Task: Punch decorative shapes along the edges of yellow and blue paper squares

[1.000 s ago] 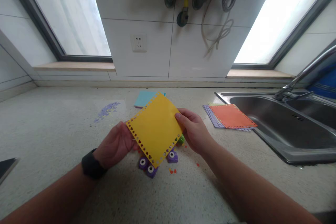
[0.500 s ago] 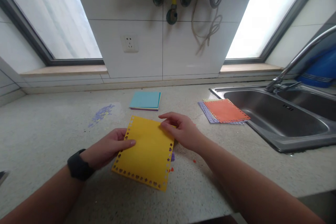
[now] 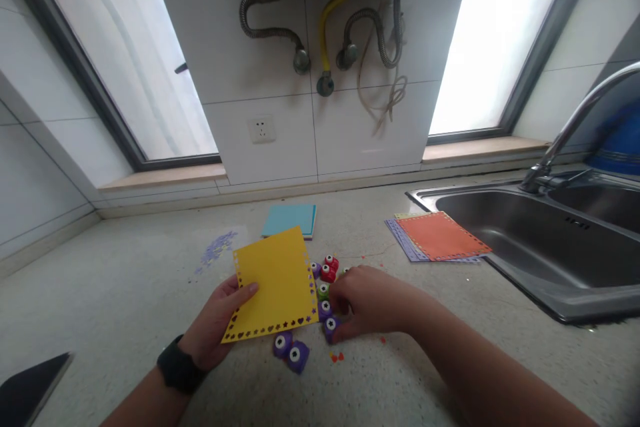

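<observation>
One yellow sheet (image 3: 273, 283), left of the frame's middle, is pinched in the left hand (image 3: 225, 310); the right hand (image 3: 369, 300) curls at the purple punches (image 3: 331, 329), its grip hidden. At right, an orange sheet (image 3: 441, 235) overlaps a steel sink (image 3: 525, 237) at its rim.

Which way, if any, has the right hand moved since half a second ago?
Yes: against the sink, the right hand has shifted slightly right and lower in view, leaving the yellow sheet for the purple punches.
</observation>
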The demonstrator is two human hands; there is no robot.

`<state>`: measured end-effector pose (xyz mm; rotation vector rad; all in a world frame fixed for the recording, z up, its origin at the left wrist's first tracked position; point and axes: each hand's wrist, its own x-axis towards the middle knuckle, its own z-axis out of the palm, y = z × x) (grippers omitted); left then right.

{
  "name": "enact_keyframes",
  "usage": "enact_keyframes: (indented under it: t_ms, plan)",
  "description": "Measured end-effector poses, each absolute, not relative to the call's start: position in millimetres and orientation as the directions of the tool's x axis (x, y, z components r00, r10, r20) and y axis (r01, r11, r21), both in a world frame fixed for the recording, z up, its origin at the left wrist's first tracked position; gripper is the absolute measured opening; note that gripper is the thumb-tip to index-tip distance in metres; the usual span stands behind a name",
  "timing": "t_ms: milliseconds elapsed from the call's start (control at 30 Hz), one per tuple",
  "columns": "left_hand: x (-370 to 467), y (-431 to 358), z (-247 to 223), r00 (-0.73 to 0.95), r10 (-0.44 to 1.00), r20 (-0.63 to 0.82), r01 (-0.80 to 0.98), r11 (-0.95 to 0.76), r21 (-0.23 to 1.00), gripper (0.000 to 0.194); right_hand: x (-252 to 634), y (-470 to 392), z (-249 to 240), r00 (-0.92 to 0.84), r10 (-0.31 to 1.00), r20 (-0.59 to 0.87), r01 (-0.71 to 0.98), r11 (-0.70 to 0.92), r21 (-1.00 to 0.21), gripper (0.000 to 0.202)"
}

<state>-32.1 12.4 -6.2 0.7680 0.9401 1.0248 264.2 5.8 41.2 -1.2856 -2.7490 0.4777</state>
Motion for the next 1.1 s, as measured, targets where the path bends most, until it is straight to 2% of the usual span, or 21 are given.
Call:
enact_keyframes:
  t_ms: [167, 267, 333, 433, 500, 533, 633, 733, 867, 967, 1100]
  plan:
    - [-38.7, -11.1, -6.0, 0.191, 0.932, -0.308, -0.421, 0.361, 0.832, 0.047, 253.7, -1.5, 37.7, -0.674, 0.736, -0.066, 0.728, 0.648, -0.224, 0.024]
    - [-47.4, -28.1, -4.3, 0.122, 0.934, -0.337, -0.416, 0.356, 0.837, 0.054, 255.5, -2.6, 39.9, -0.689, 0.724, -0.043, 0.705, 0.654, -0.274, 0.015]
    - [-52.5, -37.0, -4.9, 0.090, 0.935, -0.342, -0.394, 0.349, 0.850, 0.053, 260.8, 0.9, 41.9, -0.667, 0.745, 0.006, 0.675, 0.608, -0.418, 0.016]
    - [-56.5, -44.4, -9.2, 0.117, 0.937, -0.328, -0.366, 0.348, 0.863, 0.044, 269.7, 11.3, 43.9, -0.497, 0.863, 0.094, 0.555, 0.399, -0.730, 0.025]
    - [-56.5, -46.6, -12.0, 0.152, 0.937, -0.314, -0.325, 0.348, 0.879, 0.039, 272.0, 18.1, 44.0, -0.389, 0.914, 0.115, 0.290, 0.240, -0.926, 0.030]
    - [-55.9, -47.3, -12.8, 0.169, 0.935, -0.311, -0.298, 0.349, 0.888, 0.036, 271.4, 20.4, 43.7, -0.346, 0.926, 0.147, 0.142, 0.207, -0.968, 0.032]
    - [-53.4, -49.0, -12.4, 0.200, 0.929, -0.312, -0.234, 0.355, 0.905, 0.032, 262.5, 20.1, 41.3, -0.240, 0.943, 0.230, -0.190, 0.186, -0.964, 0.034]
    - [-52.5, -50.3, -10.9, 0.150, 0.931, -0.333, -0.201, 0.359, 0.912, 0.034, 247.6, 11.3, 38.1, -0.219, 0.955, 0.199, -0.336, 0.118, -0.935, 0.035]
    - [-56.3, -52.0, -14.7, 0.095, 0.941, -0.325, -0.104, 0.335, 0.937, 0.032, 232.1, -0.4, 33.5, -0.268, 0.939, 0.214, -0.416, 0.087, -0.905, 0.036]
    - [-61.3, -54.4, -21.8, 0.051, 0.954, -0.294, -0.013, 0.295, 0.955, 0.023, 228.8, -3.9, 28.9, -0.313, 0.921, 0.231, -0.455, 0.068, -0.888, 0.046]
    - [-67.4, -58.7, -30.7, -0.009, 0.955, -0.297, 0.054, 0.298, 0.953, 0.021, 229.9, -6.8, 23.1, -0.422, 0.885, 0.195, -0.437, -0.010, -0.900, 0.047]
